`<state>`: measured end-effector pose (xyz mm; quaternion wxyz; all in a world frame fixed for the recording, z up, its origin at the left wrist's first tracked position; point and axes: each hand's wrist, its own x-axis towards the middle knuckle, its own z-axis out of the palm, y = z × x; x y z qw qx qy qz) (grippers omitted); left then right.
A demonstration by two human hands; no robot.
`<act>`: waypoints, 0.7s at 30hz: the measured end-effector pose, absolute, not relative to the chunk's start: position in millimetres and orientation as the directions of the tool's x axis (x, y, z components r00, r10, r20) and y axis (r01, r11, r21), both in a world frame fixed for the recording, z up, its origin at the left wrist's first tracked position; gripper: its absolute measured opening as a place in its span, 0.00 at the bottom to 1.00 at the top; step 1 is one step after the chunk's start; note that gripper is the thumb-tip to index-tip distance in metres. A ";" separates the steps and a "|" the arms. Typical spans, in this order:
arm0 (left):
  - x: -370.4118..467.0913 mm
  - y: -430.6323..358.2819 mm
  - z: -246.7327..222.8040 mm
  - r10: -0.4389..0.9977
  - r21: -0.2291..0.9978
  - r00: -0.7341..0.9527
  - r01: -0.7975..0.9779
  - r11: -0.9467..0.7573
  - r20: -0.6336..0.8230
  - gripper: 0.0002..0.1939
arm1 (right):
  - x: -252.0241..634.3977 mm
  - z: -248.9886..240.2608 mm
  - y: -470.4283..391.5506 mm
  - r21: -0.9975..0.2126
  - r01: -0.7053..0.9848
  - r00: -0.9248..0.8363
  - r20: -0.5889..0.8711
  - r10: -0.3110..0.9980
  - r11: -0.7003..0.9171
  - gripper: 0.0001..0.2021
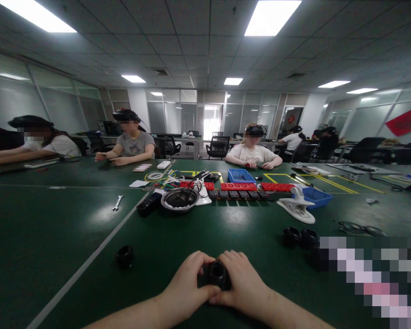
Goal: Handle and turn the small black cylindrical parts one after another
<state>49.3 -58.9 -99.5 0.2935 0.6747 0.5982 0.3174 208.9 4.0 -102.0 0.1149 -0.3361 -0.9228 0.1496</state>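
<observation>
Low in the middle of the head view, a black round part with a hole in its top (218,272) sits between my two hands. My left hand (188,283) curls around its left side, thumb and forefinger touching it. From the other side my right hand (241,279) wraps it, thumb at the front and fingers over the far side. Both hands are closed on the part. A similar black part (125,257) lies on the green table to the left. More of these black parts (292,236) stand to the right, partly covered by a blurred patch.
Farther back are a wrench (117,203), a round metal dish with cables (180,199), a row of red plastic pieces (239,186), blue bins (240,176), a white clip-shaped stand (297,205) and eyeglasses (362,228). Several people wearing headsets sit around the room.
</observation>
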 end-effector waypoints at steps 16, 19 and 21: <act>52.3 -59.7 -102.0 0.995 0.750 0.025 0.656 -0.086 0.092 0.14 | 205.5 -104.4 -1.1 -0.290 0.688 -0.672 0.091 0.735 0.665 0.15; 49.3 -58.2 -101.4 0.993 0.752 0.052 0.650 -0.111 0.102 0.14 | 207.6 -101.1 -2.4 -0.339 0.655 -0.687 0.105 0.719 0.675 0.17; 45.9 -57.0 -99.0 0.987 0.764 0.124 0.626 -0.156 0.099 0.16 | 213.1 -98.0 2.9 -0.434 0.567 -0.751 0.079 0.656 0.701 0.20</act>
